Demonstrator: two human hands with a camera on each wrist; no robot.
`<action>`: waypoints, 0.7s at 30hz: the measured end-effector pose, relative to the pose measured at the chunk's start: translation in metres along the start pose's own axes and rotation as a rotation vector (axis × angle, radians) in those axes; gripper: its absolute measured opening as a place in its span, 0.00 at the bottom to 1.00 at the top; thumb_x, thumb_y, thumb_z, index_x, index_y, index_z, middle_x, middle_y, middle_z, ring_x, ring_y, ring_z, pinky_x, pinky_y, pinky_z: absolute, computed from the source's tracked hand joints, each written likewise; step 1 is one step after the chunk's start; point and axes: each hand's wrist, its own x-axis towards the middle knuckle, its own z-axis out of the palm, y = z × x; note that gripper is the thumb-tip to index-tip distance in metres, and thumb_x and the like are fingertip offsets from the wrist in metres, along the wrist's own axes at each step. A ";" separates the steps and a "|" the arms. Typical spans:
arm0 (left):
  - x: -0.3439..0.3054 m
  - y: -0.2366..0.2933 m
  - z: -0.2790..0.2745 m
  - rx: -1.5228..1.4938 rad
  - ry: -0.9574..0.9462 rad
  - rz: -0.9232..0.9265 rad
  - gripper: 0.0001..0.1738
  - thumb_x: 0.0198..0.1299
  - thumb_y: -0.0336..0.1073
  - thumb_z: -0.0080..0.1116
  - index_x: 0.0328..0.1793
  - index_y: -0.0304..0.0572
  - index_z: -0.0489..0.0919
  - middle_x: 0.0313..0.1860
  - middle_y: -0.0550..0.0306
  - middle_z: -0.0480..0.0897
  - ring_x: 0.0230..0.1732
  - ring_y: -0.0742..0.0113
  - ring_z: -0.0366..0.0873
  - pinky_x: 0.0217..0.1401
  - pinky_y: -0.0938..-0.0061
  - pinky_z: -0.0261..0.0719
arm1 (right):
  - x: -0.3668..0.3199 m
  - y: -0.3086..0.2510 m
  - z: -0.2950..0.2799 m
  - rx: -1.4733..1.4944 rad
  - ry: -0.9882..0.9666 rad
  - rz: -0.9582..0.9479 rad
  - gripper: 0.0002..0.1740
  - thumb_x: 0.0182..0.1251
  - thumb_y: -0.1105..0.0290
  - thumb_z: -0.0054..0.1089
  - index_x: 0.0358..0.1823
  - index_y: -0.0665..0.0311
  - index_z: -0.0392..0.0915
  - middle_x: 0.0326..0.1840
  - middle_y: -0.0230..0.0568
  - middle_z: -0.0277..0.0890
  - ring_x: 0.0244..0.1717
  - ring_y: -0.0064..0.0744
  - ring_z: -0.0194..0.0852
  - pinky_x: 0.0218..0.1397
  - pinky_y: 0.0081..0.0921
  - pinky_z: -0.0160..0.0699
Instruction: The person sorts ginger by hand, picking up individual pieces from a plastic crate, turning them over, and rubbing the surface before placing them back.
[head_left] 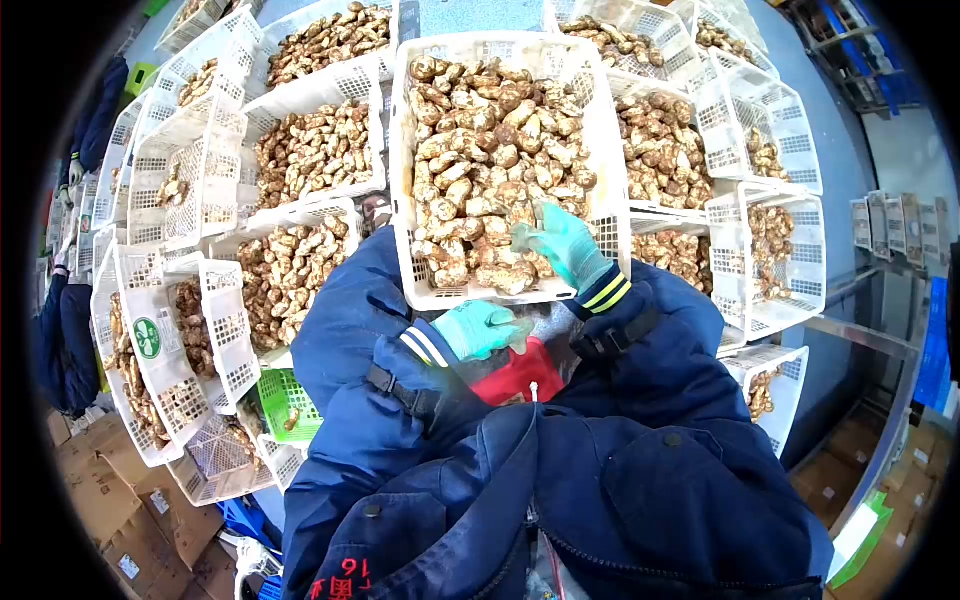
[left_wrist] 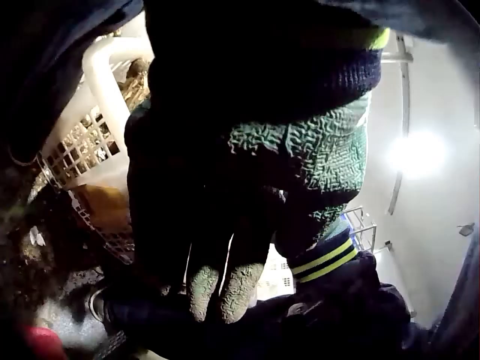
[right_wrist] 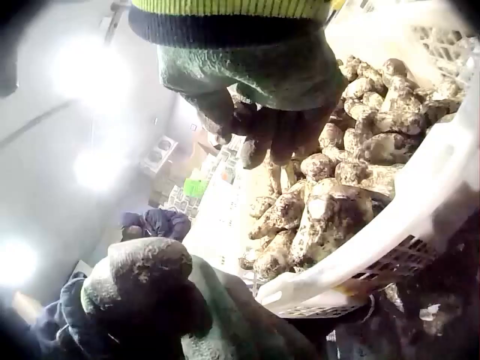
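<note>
A white crate (head_left: 408, 200) full of brown-and-cream mushrooms (head_left: 490, 150) stands in front of the person. The right hand (head_left: 572, 248), in a green glove with dirty fingertips, is over the crate's near right part; the right wrist view shows its fingers (right_wrist: 281, 139) loosely bent above the mushrooms (right_wrist: 330, 217), with nothing seen held. The left hand (head_left: 478, 330), gloved alike, is just outside the crate's near edge, above a red object (head_left: 515, 375). In the left wrist view its fingers (left_wrist: 241, 292) extend downward, and no mushroom shows in them; its palm is dark.
Several white crates of mushrooms stand left (head_left: 380, 150) and right (head_left: 712, 150) of the middle one. A green basket (head_left: 290, 405) is at the lower left. Cardboard boxes (head_left: 140, 530) lie beyond it, a metal frame (head_left: 885, 440) stands at the right, and other people (head_left: 65, 345) are at the far left.
</note>
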 end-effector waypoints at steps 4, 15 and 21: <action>0.008 0.032 -0.018 -0.260 -0.203 -0.466 0.24 0.66 0.58 0.50 0.38 0.50 0.86 0.24 0.69 0.80 0.17 0.80 0.65 0.21 0.83 0.66 | -0.005 -0.024 0.007 -0.165 0.038 0.115 0.15 0.61 0.68 0.66 0.37 0.69 0.69 0.33 0.37 0.74 0.31 0.23 0.75 0.36 0.21 0.76; 0.008 0.028 -0.012 -0.262 -0.171 -0.379 0.25 0.66 0.58 0.49 0.36 0.48 0.86 0.24 0.68 0.81 0.16 0.79 0.63 0.19 0.82 0.63 | -0.021 -0.044 -0.001 0.153 -0.276 0.163 0.10 0.67 0.70 0.51 0.42 0.71 0.73 0.55 0.51 0.73 0.47 0.40 0.77 0.51 0.38 0.80; 0.009 0.041 -0.014 -0.350 -0.159 -0.594 0.23 0.66 0.56 0.50 0.36 0.49 0.86 0.22 0.67 0.80 0.18 0.79 0.65 0.21 0.82 0.65 | -0.017 -0.029 -0.069 0.934 0.228 -0.082 0.20 0.68 0.58 0.52 0.52 0.68 0.75 0.48 0.38 0.78 0.54 0.37 0.74 0.60 0.37 0.72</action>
